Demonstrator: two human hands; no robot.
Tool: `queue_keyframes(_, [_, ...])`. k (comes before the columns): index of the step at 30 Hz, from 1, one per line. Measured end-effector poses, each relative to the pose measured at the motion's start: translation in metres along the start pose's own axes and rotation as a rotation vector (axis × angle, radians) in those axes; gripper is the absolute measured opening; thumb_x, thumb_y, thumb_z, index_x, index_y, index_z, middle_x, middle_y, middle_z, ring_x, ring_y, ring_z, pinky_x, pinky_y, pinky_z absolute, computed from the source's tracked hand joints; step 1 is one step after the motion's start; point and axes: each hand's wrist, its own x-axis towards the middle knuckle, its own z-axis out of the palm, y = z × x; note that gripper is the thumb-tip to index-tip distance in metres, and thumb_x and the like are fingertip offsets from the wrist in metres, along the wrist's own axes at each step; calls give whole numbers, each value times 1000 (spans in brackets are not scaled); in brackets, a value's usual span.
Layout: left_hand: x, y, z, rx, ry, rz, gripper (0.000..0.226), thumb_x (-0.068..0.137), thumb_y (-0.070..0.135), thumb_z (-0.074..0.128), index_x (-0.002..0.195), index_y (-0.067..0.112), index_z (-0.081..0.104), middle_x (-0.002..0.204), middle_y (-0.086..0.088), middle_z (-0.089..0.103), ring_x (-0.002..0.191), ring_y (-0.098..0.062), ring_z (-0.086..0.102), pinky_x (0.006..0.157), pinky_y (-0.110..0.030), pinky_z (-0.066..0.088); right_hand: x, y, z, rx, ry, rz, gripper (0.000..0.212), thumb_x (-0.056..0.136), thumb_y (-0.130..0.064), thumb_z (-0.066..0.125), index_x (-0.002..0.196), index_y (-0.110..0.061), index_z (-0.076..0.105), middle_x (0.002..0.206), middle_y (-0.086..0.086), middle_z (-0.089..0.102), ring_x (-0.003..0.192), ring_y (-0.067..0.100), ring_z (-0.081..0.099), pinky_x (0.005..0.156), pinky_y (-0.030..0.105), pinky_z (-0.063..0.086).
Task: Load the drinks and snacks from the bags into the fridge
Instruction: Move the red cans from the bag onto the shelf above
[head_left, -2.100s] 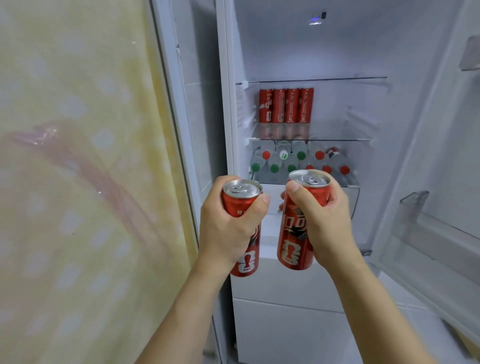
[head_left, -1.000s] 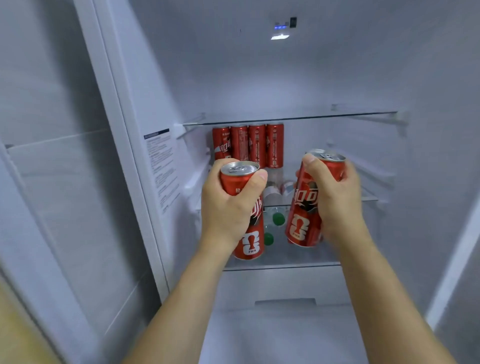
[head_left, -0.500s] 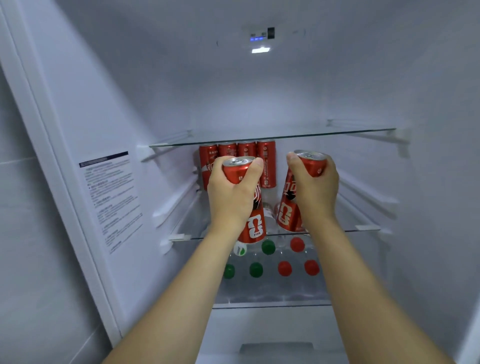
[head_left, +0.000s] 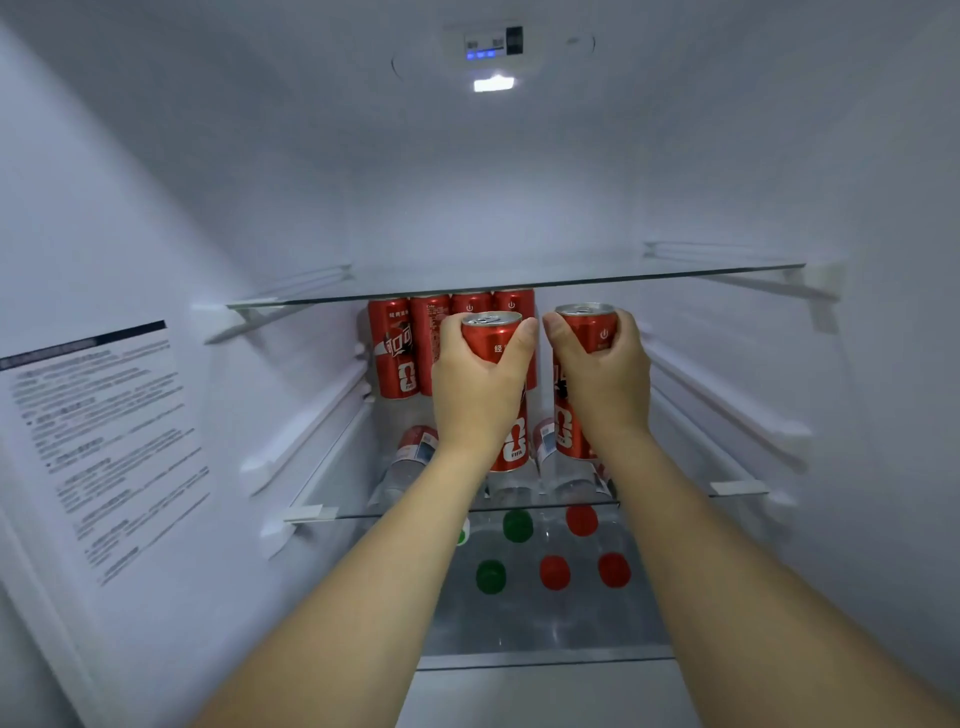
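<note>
Two clear glass shelves span the white fridge interior (head_left: 156, 208): upper glass shelf (head_left: 519, 278) w/ nothing visible on it, lower glass shelf (head_left: 332, 467) below it. Ceiling has a lit white lamp (head_left: 493, 83) & a small blue display beside it. Left wall carries a white printed info sticker (head_left: 104, 447); text too blurred to read.

Four tall slim red drink cans (head_left: 392, 348) stand upright in a row at the back of the lower shelf. Under that shelf, clear plastic bottles w/ red & green caps (head_left: 555, 571) lie on their sides, caps toward the camera.

Left hand (head_left: 478, 395) is wrapped round a slim red can w/ silver top (head_left: 491, 330), thumb on its right side, fingers curled behind. Right hand (head_left: 605, 374) grips a second slim red can (head_left: 589, 325) the same way, thumb on its left side. Both cans upright, side by side, near each other, in front of the back row, between the two shelves. Can't tell if their bases touch the lower shelf.
</note>
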Motion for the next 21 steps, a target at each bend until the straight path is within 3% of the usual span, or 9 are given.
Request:
queue_keyframes(7, [9, -12, 18, 47, 6, 24, 50, 83, 55, 70, 116, 22, 53, 91, 12, 66, 78, 7, 65, 64, -10, 52, 28, 24, 0, -47, 48, -20, 52, 81, -67, 61, 113, -27, 50, 90, -14, 60, 80, 1, 60, 70, 24, 48])
queue_keyframes(11, [13, -16, 29, 83, 10, 28, 49, 84, 55, 69, 116, 25, 49, 88, 17, 60, 71, 11, 60, 61, -6, 48, 41, 36, 0, -59, 64, -20, 57, 83, -65, 59, 121, -24, 50, 91, -15, 57, 78, -4, 55, 63, 15, 39])
queue_keyframes(16, [17, -22, 43, 118, 23, 30, 55, 85, 60, 66, 122, 24, 47, 96, 12, 62, 81, -1, 63, 68, -19, 55, 54, 48, 3, -49, 57, -26, 58, 83, -65, 59, 122, -23, 50, 98, -7, 61, 84, 9, 60, 70, 24, 44])
queue_keyframes(18, [21, -26, 49, 126, 27, 27, 56, 84, 62, 65, 122, 24, 47, 100, 8, 64, 84, -7, 66, 71, -25, 58, 59, 51, 4, -50, 53, -20, 59, 83, -65, 59, 123, -23, 49, 99, -7, 61, 82, 7, 59, 70, 24, 44])
queue_keyframes(21, [26, -32, 58, 129, 31, 21, 56, 84, 61, 66, 122, 23, 47, 98, 9, 64, 83, -5, 66, 69, -22, 57, 67, 56, 6, -63, 51, -13, 58, 84, -63, 60, 124, -23, 48, 95, -11, 58, 78, -3, 54, 63, 17, 39])
